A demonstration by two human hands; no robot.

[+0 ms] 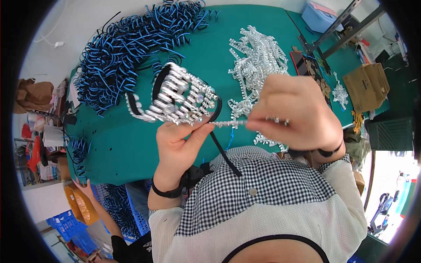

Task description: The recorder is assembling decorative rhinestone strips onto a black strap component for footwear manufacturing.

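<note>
Between the thumb and fingers of my left hand (177, 142), closed, is the lower edge of a silver beaded headband (180, 94). Clear gems dot its openwork rows, and a black band shows along it. A thin black tail (226, 154) hangs from it toward my lap. My right hand (298, 114) is closed too, slightly blurred, pinching a narrow silver beaded strip (229, 123). That strip runs nearly level from my left fingertips to my right ones, and its end pokes out past my right fingers.
A heap of blue-black curled strips (118, 57) covers the far left of the green table (118, 149). Silver coiled trim (258, 57) lies beyond my hands. Rightward are a cardboard box (366, 87) and gold pieces (324, 87). Another person's hand (83, 188) touches the left edge.
</note>
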